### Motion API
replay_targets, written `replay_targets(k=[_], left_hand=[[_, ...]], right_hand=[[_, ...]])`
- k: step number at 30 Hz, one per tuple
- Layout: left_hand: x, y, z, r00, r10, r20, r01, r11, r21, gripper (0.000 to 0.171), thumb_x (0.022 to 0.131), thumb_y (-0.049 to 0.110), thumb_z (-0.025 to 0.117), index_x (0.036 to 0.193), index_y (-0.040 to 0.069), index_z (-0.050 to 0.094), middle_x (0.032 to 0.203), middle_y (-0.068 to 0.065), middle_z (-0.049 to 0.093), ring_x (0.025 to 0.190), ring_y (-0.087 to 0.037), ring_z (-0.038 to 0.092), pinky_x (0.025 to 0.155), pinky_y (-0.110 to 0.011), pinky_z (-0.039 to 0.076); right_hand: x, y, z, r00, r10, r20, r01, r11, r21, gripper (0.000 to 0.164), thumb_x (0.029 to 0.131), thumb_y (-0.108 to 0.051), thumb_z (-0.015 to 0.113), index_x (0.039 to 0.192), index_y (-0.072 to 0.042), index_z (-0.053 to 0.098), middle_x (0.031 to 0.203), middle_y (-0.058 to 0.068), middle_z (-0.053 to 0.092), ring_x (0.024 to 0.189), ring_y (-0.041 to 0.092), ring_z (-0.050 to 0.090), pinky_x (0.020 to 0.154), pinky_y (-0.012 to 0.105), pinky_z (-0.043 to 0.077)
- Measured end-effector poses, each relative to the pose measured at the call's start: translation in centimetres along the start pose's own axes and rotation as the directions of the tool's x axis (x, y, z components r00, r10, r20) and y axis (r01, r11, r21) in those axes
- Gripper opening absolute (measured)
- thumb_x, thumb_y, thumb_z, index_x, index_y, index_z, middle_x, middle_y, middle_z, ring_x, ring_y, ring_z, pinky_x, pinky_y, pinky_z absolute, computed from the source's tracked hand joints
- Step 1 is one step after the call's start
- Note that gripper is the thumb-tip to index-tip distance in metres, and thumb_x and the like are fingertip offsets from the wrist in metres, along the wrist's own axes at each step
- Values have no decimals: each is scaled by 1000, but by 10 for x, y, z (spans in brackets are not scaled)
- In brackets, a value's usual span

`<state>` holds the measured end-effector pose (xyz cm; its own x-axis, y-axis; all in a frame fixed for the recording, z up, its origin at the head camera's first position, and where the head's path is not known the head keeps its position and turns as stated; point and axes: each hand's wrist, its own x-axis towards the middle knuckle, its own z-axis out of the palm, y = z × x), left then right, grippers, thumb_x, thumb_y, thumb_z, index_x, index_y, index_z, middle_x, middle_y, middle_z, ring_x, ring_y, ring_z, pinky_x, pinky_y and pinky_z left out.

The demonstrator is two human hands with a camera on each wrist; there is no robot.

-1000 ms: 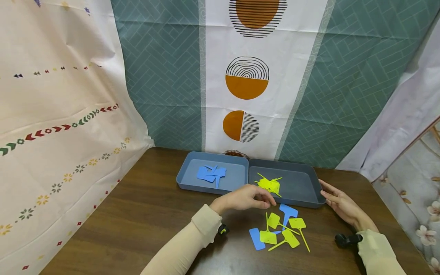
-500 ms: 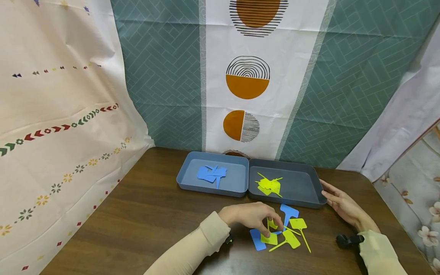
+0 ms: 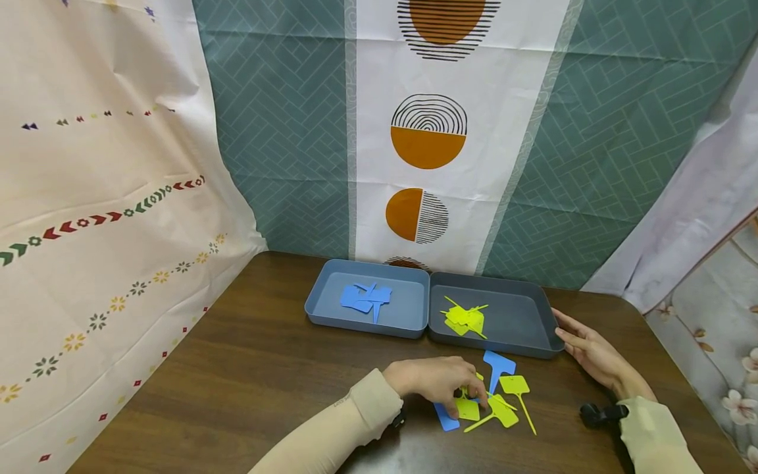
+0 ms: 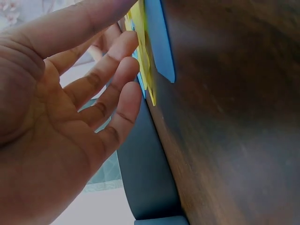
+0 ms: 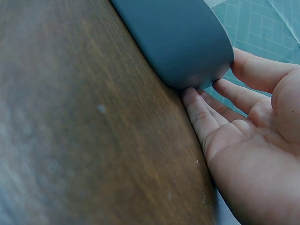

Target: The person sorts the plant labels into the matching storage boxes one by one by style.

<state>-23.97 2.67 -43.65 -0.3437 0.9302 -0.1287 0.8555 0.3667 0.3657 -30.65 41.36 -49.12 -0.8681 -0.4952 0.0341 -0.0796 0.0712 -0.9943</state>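
Note:
My left hand (image 3: 441, 384) reaches over a loose pile of T-shaped plant labels, fingers bent downward. In the left wrist view its thumb (image 4: 89, 21) meets the yellow plant labels (image 4: 146, 58); whether it pinches one is hidden. A yellow plant label (image 3: 468, 409) lies under the fingertips, and a blue plant label (image 3: 447, 417) is partly covered by the hand. More yellow labels (image 3: 503, 411) and a blue one (image 3: 499, 363) lie to the right. My right hand (image 3: 595, 355) touches the outer right corner of the dark grey tray (image 5: 187, 42), fingers fairly straight.
Yellow labels (image 3: 466, 319) are heaped in the dark tray's left part. Against its left side stands a blue-grey tray (image 3: 320, 309) with blue labels (image 3: 366, 299) inside. Both trays stand near the table's (image 3: 266, 368) back edge, before a hanging cloth (image 3: 284, 164).
My left hand has come down from near the dark tray's front wall onto the pile of labels. A yellow label under it has shifted slightly right. My right hand stays at the tray corner.

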Motion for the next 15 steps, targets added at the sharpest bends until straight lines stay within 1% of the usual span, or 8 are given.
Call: replay_targets(k=[3,5,9,12,15], left_hand=[[1,0,1,1000,-7,-7,7,1000,-9,48,83,16,89,128,22,74,111,6,67,100,1,56,85,-7,40],[1,0,1,1000,-15,-9,15,1000,-13,48,83,16,89,128,22,74,109,6,67,99,1,56,84,-7,40],[1,0,2,999,-30,-21,31,999,14,49,82,19,90,129,24,74,107,9,66,100,1,55,89,-9,39],[0,2,2,997,-62,-36,64,997,47,51,82,23,90,130,28,74,105,13,64,104,1,52,91,-14,37],[0,3,3,994,-99,-48,102,992,79,50,82,28,90,130,32,74,103,18,63,110,1,49,88,-18,35]], right_hand=[[0,0,0,1000,1,-2,-1,1000,-7,62,115,-12,35,166,-4,1,170,-5,16,132,-16,41,99,9,39],[-1,0,0,1000,7,0,-7,1000,-14,62,115,-13,35,167,-5,1,171,-5,13,132,-17,40,98,9,38],[-1,-1,0,1000,19,1,-19,1000,-24,62,115,-14,35,167,-7,0,173,-3,6,131,-19,39,97,9,38],[-1,-1,0,1000,19,1,-19,999,-27,62,115,-14,35,167,-7,0,174,0,3,131,-19,38,97,9,38],[-1,-1,0,1000,14,6,-14,1000,-28,63,115,-14,35,167,-7,0,174,1,1,131,-19,38,97,9,38]])
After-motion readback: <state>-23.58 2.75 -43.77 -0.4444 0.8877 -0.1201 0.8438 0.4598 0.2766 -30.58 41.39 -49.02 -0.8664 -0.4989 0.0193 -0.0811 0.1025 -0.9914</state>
